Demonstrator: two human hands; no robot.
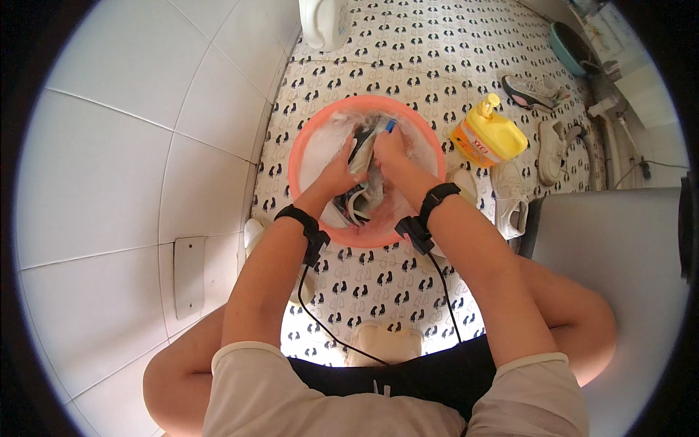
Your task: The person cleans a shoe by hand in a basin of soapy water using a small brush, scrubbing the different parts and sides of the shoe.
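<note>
A pink-orange plastic basin (295, 164) stands on the floor before me, with sudsy water inside. Within it lies a wet sneaker (360, 158), dark and pale, toe or heel end not clear. My left hand (341, 172) grips the sneaker's left side, thumb across it. My right hand (390, 147) is closed around a brush, whose blue end (390, 125) shows above the fingers, against the sneaker's upper right part. Fingers hide most of the brush. Another patterned shoe part with a pale strap or lace (354, 205) shows below my left hand; whether it belongs to the same sneaker I cannot tell.
Right of the basin stand a yellow pump bottle (489, 134) and white shoes (508, 191). Farther back are a sneaker (535, 92) and a teal basin (568, 49). A white jug (325, 24) stands by the tiled wall (202, 164) at left. Cables hang from both wrist straps.
</note>
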